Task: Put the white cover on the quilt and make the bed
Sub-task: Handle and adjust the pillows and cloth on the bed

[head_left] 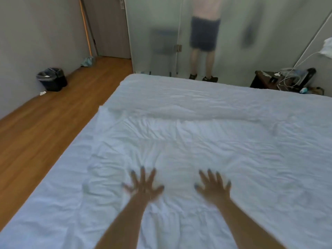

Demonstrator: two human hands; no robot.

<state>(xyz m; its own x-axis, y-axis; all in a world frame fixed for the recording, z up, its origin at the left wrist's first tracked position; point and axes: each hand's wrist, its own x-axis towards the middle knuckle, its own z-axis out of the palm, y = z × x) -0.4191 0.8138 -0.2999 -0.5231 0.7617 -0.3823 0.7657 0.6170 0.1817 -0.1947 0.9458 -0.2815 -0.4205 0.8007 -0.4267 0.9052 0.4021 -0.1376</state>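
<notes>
Both bare forearms extended, left hand and right hand lay flat, fingers spread, grasping nothing, on wrinkled white fabric quilt.

Two spread hands, left hand and right hand, one white-covered quilt, one bin, one side table.

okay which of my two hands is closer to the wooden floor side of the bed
Your left hand. It lies spread flat on the white cover toward the bed edge bordering the wooden floor; the right hand sits farther toward the bed's middle.
</notes>
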